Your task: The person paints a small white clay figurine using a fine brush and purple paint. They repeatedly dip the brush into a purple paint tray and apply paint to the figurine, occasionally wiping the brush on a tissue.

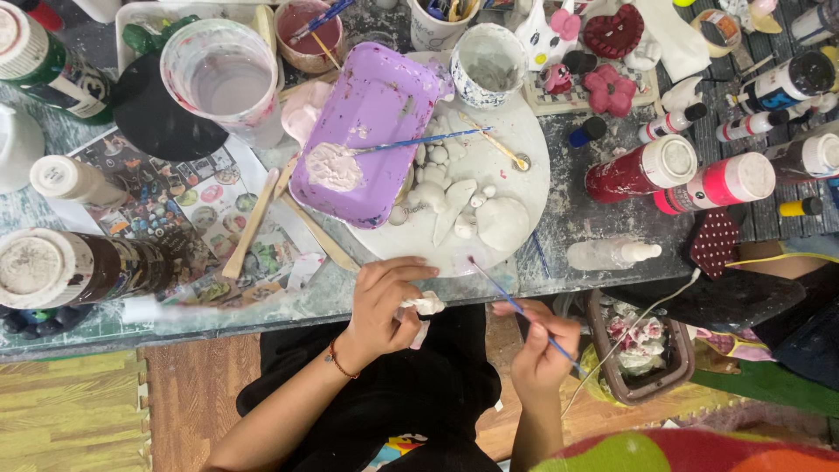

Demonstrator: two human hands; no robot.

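My left hand [382,301] grips a small white clay piece [426,305] just below the table's front edge. A thin blue-handled paintbrush [516,305] is held in my right hand [542,350], and its tip rests on the rim of the round white plate [524,166]. Several unpainted white clay shapes [454,197] lie on that plate. A purple tray [371,114] with a blob of pale pink paint [332,166] lies on the plate's left side, with a second brush [411,142] laid across it.
Paint bottles [677,166] lie at the right, jars and bottles [52,267] at the left. A cup of cloudy water [225,79], wooden sticks [253,223], a printed sheet [188,197] and painted red clay pieces [612,35] crowd the table. A brown basket [642,350] sits by my right knee.
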